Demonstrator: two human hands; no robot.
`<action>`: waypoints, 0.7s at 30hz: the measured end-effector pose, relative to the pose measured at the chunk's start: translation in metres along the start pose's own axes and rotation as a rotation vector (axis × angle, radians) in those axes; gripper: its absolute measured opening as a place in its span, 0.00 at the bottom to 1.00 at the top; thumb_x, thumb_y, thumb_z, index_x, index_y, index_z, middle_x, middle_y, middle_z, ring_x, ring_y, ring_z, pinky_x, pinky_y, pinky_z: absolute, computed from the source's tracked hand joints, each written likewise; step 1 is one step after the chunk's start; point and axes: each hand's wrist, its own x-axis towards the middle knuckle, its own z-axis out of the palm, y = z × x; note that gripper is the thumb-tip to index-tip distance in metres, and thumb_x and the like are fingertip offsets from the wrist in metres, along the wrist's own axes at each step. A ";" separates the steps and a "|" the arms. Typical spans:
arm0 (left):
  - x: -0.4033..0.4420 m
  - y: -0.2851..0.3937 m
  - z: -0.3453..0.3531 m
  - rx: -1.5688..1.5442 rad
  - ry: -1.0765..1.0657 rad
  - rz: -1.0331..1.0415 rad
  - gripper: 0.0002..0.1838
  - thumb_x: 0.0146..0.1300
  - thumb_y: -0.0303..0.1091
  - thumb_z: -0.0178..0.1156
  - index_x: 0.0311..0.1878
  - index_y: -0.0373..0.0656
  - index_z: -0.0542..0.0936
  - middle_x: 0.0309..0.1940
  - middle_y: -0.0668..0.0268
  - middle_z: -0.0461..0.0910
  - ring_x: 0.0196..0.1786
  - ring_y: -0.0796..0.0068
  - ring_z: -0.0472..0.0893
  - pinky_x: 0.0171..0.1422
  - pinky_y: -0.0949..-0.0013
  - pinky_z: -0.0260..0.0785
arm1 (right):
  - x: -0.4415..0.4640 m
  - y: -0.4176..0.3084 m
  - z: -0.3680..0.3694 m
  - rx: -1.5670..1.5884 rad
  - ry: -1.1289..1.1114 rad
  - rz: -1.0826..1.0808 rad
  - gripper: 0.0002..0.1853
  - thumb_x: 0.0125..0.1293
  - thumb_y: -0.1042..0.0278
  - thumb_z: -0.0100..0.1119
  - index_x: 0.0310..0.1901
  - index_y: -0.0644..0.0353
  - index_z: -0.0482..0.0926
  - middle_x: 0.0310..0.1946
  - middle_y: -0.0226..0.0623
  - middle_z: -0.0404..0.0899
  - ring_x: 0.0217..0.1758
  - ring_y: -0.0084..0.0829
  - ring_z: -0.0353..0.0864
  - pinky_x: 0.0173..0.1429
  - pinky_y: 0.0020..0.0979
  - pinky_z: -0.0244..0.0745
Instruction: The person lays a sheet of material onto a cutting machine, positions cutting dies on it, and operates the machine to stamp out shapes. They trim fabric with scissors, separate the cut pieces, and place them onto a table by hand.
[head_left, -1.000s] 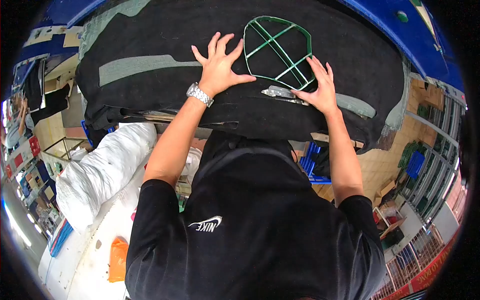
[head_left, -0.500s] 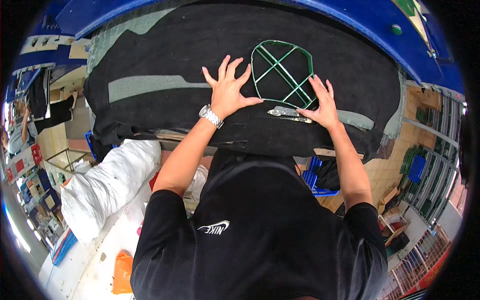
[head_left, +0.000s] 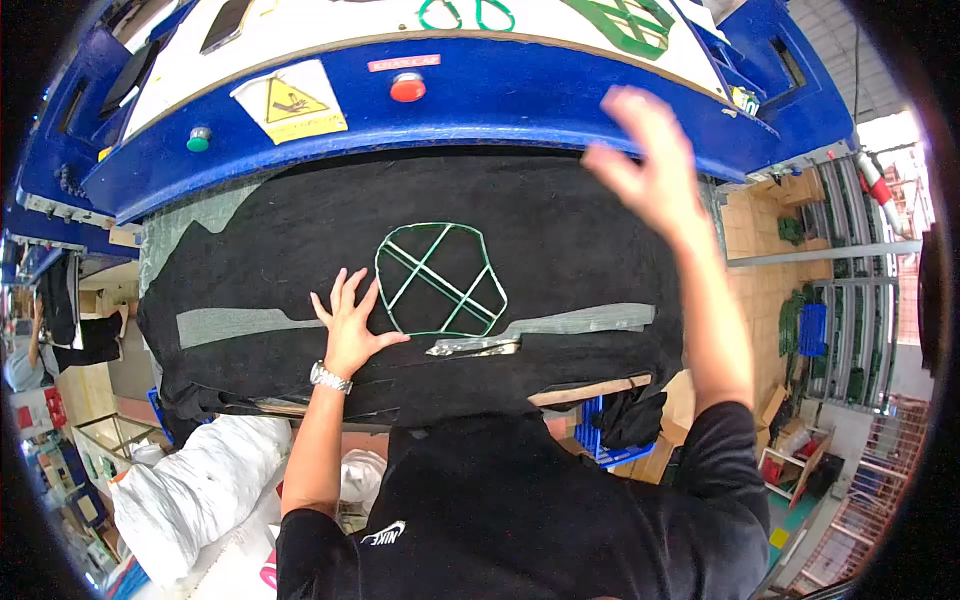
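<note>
Green frame [head_left: 421,267]: just right of the nearer left hand [head_left: 350,332], fingers spread. Right hand [head_left: 655,170]: raised, well apart, blurred, thumb clear of fingers.

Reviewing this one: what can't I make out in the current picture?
All in the head view:
- Right hand: finger detail lost to motion blur.
- Left hand: palm hidden by the back of the hand.
- Green lattice piece on the white surface: cut off by the top edge.
- Warning sign: bottom print too small to read.
</note>
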 end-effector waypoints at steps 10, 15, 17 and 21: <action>-0.009 0.050 -0.007 -0.089 -0.064 -0.208 0.55 0.46 0.55 0.81 0.80 0.60 0.68 0.77 0.57 0.68 0.84 0.55 0.58 0.83 0.29 0.41 | 0.159 0.168 -0.039 -0.178 -0.715 0.084 0.52 0.51 0.39 0.81 0.69 0.71 0.74 0.61 0.58 0.81 0.63 0.45 0.81 0.68 0.39 0.75; -0.011 0.046 0.000 -0.091 -0.074 -0.226 0.49 0.46 0.54 0.81 0.75 0.57 0.76 0.77 0.56 0.69 0.85 0.56 0.58 0.85 0.32 0.38 | 0.150 0.188 -0.045 0.071 -0.552 0.129 0.40 0.61 0.50 0.77 0.69 0.66 0.73 0.61 0.44 0.78 0.61 0.34 0.77 0.65 0.36 0.75; -0.011 0.042 0.003 -0.102 -0.049 -0.216 0.48 0.46 0.54 0.82 0.74 0.57 0.76 0.77 0.56 0.70 0.85 0.56 0.58 0.85 0.32 0.38 | 0.133 0.176 -0.061 -0.068 -0.451 0.067 0.40 0.61 0.52 0.78 0.70 0.63 0.73 0.62 0.43 0.78 0.61 0.34 0.77 0.65 0.37 0.75; -0.013 0.039 0.005 -0.122 -0.029 -0.211 0.47 0.47 0.53 0.82 0.74 0.57 0.77 0.77 0.58 0.70 0.85 0.57 0.58 0.85 0.32 0.38 | 0.078 0.120 -0.108 -0.123 -0.244 -0.099 0.38 0.58 0.59 0.79 0.69 0.62 0.74 0.59 0.39 0.79 0.57 0.34 0.79 0.61 0.36 0.76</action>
